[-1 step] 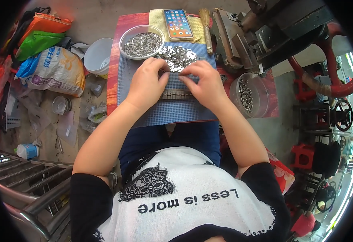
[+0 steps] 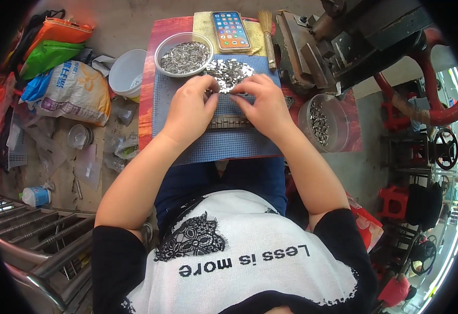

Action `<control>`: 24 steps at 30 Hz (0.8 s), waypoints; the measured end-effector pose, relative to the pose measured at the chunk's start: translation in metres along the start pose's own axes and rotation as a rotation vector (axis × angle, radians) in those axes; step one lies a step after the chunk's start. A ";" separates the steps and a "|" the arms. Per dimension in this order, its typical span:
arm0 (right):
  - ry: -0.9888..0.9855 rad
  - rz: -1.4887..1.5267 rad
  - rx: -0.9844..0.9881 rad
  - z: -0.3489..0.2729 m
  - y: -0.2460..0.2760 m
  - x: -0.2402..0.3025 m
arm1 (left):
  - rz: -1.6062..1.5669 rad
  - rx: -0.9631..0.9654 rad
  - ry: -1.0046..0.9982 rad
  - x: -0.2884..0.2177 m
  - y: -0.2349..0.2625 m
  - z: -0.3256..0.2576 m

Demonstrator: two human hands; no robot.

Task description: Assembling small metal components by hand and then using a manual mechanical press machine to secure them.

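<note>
A heap of small shiny metal pieces lies on a blue textured mat. At its near left edge is my left hand, thumb and fingers closed in a pinch. My right hand pinches at the heap's near right edge, its fingertips close to the left ones. Whatever sits between the fingertips of each hand is too small or hidden to make out. Between my wrists, a narrow metal strip with a row of notches or parts rests on the mat, its ends partly covered by my hands.
Slim metal pins fill a round tub beyond my left hand. A phone lies on yellow cloth beside a straw brush. A clear tub of metal parts stands right, below a heavy machine. A white bucket stands left.
My right hand has shifted very slightly at the heap's edge. Otherwise the scene looks the same.
</note>
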State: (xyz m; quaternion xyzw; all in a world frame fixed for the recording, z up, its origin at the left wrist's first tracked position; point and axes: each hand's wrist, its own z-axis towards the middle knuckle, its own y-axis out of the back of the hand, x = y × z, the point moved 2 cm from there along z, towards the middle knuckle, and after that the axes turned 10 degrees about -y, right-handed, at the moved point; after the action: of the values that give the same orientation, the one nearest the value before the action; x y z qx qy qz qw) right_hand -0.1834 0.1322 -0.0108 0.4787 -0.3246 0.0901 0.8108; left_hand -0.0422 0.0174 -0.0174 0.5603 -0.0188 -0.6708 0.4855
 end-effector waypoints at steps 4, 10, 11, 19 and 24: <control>0.047 -0.080 0.033 0.015 -0.016 -0.009 | -0.164 0.017 0.089 -0.007 0.009 -0.008; 0.103 -0.194 0.010 0.015 -0.016 -0.010 | -0.241 0.036 0.080 -0.008 0.014 -0.020; 0.096 -0.166 0.035 0.012 -0.012 -0.008 | -0.220 0.058 0.050 -0.008 0.012 -0.022; 0.103 0.165 0.369 -0.020 0.004 0.005 | -0.030 0.156 -0.187 -0.009 0.003 -0.023; 0.013 0.112 0.249 -0.012 0.012 -0.002 | 0.048 0.260 -0.208 -0.014 0.003 -0.022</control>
State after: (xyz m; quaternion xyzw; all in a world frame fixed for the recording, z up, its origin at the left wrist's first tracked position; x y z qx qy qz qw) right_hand -0.1850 0.1485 -0.0076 0.5561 -0.3319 0.1781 0.7409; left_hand -0.0245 0.0367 -0.0140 0.5452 -0.1690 -0.7054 0.4203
